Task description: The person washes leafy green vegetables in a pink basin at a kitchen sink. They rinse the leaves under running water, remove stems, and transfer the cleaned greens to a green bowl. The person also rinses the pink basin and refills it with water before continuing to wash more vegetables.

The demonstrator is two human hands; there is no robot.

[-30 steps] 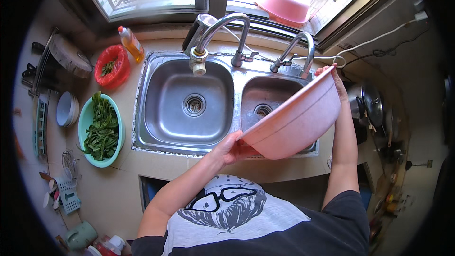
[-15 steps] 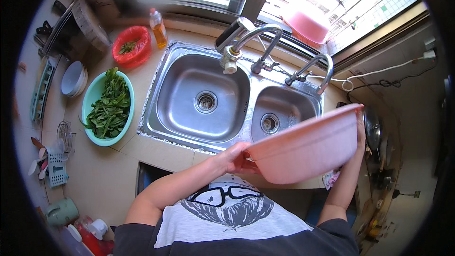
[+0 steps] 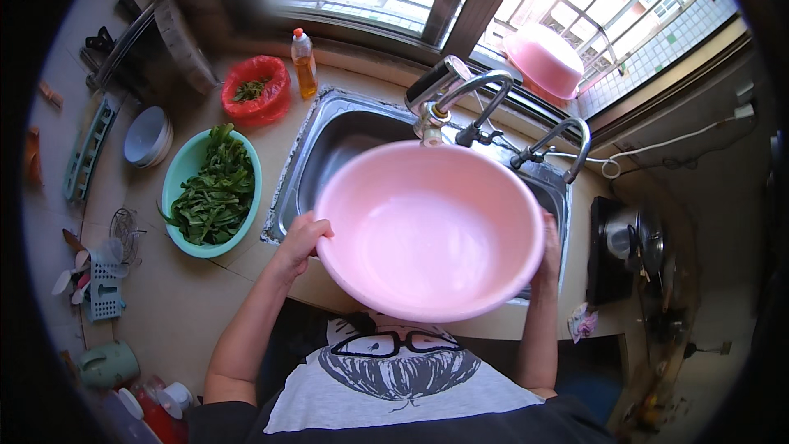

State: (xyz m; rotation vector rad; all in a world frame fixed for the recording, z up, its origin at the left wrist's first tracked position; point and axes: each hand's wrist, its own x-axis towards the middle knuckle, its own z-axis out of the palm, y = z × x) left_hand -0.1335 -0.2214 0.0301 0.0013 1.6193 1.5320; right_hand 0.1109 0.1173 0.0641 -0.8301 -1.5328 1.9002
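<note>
A large pink basin (image 3: 427,238) hangs between my hands over the near part of the steel double sink (image 3: 329,136), its bare inside facing up. My left hand (image 3: 304,238) is closed round the basin's left rim. On the opposite side my right hand (image 3: 549,245) holds the right rim, its fingers partly hidden behind the wall. The basin covers most of both sink bowls. Beyond it stand the faucet with a heater body (image 3: 440,103) and two more curved taps, the rightmost tap (image 3: 575,136) over the small bowl.
Left of the sink sits a mint-green basin (image 3: 257,197) of leafy greens (image 3: 212,193). Behind it are a red bag-lined bowl (image 3: 267,107) and a bottle of amber liquid (image 3: 304,66). Stacked bowls (image 3: 146,136) stand farther left. A stove (image 3: 604,251) lies right; another pink basin (image 3: 546,62) rests by the window.
The pink basin has gone from steeply tilted at the right to roughly level, farther left and over the sink. Both hands moved left with it, still gripping its rim.
</note>
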